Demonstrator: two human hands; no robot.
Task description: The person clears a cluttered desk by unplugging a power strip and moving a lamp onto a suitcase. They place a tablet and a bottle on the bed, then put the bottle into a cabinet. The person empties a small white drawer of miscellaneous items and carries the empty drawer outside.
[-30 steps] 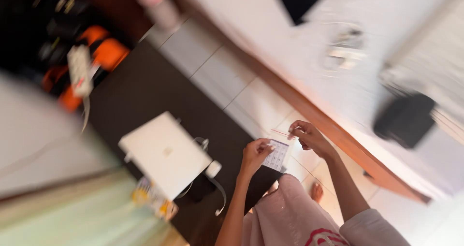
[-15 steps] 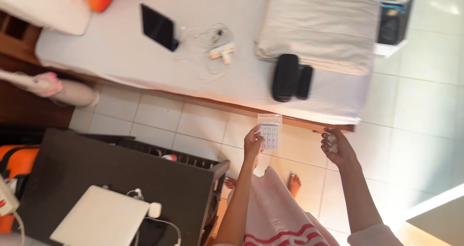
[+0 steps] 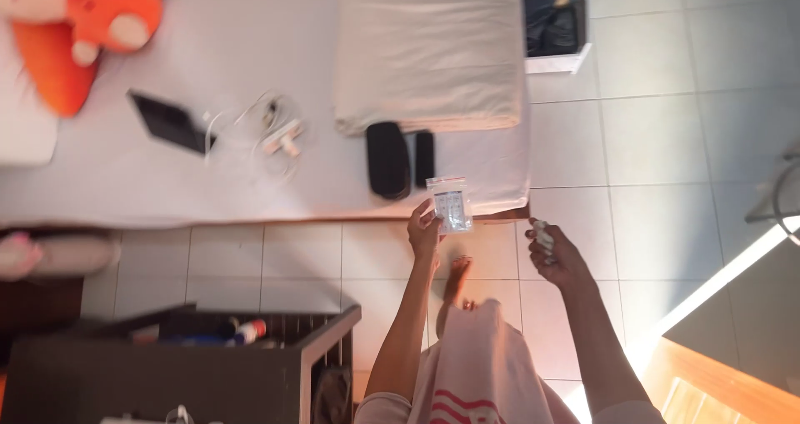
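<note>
Small clear zip bag [image 3: 450, 203] w/ a white card inside, pinched at its lower left edge by left hand [image 3: 424, 229], sticking up above the fingers. Right hand [image 3: 557, 255] closed round a small white item [image 3: 542, 234], well apart. Bed [image 3: 208, 174] w/ black case [image 3: 387, 159] just behind bag.

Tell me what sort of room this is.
Most likely a bedroom. A bed with a white sheet carries a folded blanket, an orange stuffed toy and a tablet, and the floor is pale tile.
</note>
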